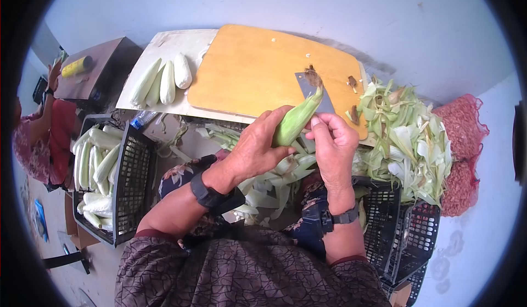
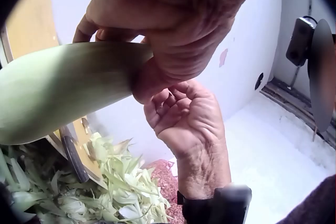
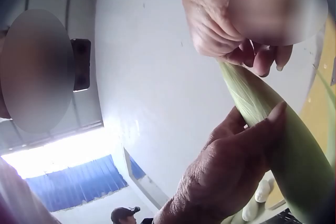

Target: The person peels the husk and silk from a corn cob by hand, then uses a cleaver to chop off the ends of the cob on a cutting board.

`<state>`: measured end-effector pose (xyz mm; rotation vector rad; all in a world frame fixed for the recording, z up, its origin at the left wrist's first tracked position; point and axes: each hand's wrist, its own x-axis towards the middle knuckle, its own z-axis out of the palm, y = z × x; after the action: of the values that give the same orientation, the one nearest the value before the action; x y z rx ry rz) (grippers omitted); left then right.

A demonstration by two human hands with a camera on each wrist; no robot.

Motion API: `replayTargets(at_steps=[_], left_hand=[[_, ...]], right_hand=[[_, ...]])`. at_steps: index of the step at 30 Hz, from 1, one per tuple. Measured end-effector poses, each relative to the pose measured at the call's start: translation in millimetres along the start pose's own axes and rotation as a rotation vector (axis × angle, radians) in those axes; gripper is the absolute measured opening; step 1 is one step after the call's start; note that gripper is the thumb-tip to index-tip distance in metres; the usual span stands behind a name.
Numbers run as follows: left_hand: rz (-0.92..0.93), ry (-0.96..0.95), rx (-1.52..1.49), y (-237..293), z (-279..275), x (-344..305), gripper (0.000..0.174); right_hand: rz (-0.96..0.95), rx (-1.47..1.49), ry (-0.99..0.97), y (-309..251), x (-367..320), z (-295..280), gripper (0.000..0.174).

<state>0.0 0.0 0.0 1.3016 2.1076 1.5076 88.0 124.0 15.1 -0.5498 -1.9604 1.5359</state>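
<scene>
my left hand [image 1: 253, 149] is curled round the green-husked corn ear [image 1: 295, 121] — long axis slants forward-right, silk [image 1: 314, 77] away from me — right hand [image 1: 334, 145] pinches its side, nearer the silk

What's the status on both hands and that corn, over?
Left hand grips the corn ear, husk on. Right hand pinches husk near its tip. Knife lies beyond on the yellow board; nothing visibly blocking.
</scene>
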Motion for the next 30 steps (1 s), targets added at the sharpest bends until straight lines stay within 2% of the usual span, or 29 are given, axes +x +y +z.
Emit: replayTargets(at_steps=[2,15,21,23,26,30], left_hand=[[-0.020,-0.024,-0.010,-1,0,-1,0.066],[-0.036,-0.137,-0.005,0,-2,-2,0.069],[-0.064,-0.216,-0.161,2,-6,-1,0.069],[-0.118,-0.266,-0.317,3,-8,-1,0.070],[-0.148,-0.310,-0.335,7,-13,-1,0.070],[-0.110,-0.302,-0.271,5,-11,0,0.066]], right_hand=[[-0.039,0.124,0.066,-5,1,2,0.013],[-0.062,0.065,0.051,-4,0,-4,0.009],[0.035,0.108,0.061,-4,1,-5,0.009],[0.100,0.257,0.043,-6,2,-5,0.010],[0.142,0.310,0.017,-4,4,-8,0.010],[0.055,0.229,0.019,-7,2,-7,0.010]])
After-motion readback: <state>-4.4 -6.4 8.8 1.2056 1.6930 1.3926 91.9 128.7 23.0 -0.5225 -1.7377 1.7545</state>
